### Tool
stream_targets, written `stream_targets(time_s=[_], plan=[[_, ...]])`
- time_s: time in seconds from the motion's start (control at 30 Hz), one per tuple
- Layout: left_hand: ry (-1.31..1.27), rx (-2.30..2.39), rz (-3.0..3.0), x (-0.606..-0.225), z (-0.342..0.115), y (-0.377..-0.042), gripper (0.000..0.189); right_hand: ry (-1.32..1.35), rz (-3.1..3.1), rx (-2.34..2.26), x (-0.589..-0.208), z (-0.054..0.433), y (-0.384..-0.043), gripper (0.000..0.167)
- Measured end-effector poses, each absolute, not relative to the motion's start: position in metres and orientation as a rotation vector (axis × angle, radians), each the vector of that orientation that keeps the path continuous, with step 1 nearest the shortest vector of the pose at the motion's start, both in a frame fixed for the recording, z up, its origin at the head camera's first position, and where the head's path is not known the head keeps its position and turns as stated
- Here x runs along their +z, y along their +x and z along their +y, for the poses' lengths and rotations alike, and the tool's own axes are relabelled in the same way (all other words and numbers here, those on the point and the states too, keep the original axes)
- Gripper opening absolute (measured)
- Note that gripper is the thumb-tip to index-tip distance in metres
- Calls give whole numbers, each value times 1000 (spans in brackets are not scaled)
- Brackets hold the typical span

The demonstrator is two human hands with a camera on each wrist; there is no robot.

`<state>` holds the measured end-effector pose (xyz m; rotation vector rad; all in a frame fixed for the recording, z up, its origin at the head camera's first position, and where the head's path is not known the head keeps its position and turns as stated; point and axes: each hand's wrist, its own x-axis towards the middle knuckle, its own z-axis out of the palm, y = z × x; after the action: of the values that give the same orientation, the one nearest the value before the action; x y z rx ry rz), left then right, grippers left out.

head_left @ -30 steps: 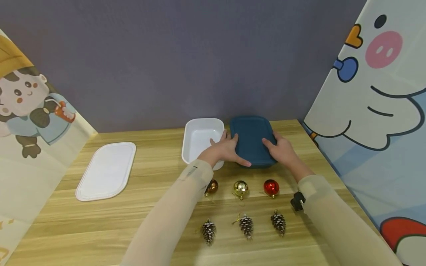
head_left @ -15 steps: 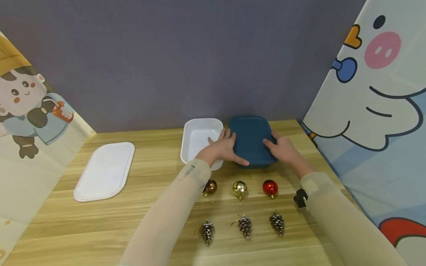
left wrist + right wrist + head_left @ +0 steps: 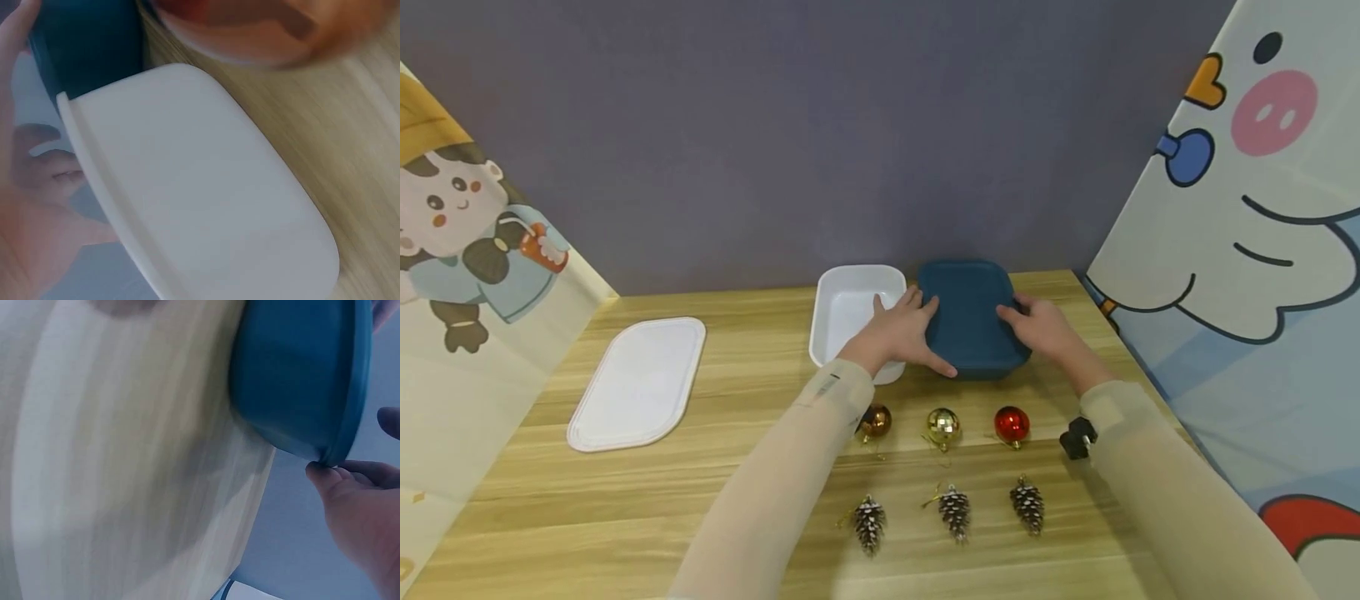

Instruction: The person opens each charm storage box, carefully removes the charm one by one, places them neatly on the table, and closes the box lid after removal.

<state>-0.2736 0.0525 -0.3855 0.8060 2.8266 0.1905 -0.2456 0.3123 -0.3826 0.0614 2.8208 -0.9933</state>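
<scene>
A dark blue box with its lid on stands at the back of the table, right of an open white container. My left hand spreads its fingers over the white container's right rim, and its thumb touches the blue box's front left corner. On the right side, my right hand pinches the blue lid's edge, thumb on top. From the right wrist view, fingertips sit under the rim of the blue box. In the left wrist view the white container partly hides the left hand.
A white lid lies flat at the left. In front of the containers are brown, gold and red baubles. Nearer still lie pine cones. A grey wall panel stands behind.
My right hand has shifted slightly to the right, its thumb closer to the blue lid's right edge. The left hand has barely moved.
</scene>
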Motion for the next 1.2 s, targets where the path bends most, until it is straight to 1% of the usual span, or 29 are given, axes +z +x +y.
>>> stream_targets(time_s=[0.17,0.27,0.6,0.8,1.0,1.2], plan=[[796,183,2871,-384,51,-275,128,54,2797,-989,-379,309,-249,79],[786,156,2867,-382,50,-275,126,9,2825,-939,-379,309,-251,77],[765,162,2870,-382,47,-274,122,-163,2955,-697,-398,313,-256,66],[763,145,2863,-384,47,-266,120,-171,2952,-711,-397,316,-249,58],[785,86,2878,-384,51,-257,122,-163,2973,-685,-396,316,-245,57],[797,75,2869,-386,51,-255,124,-161,2976,-680,-396,316,-244,57]])
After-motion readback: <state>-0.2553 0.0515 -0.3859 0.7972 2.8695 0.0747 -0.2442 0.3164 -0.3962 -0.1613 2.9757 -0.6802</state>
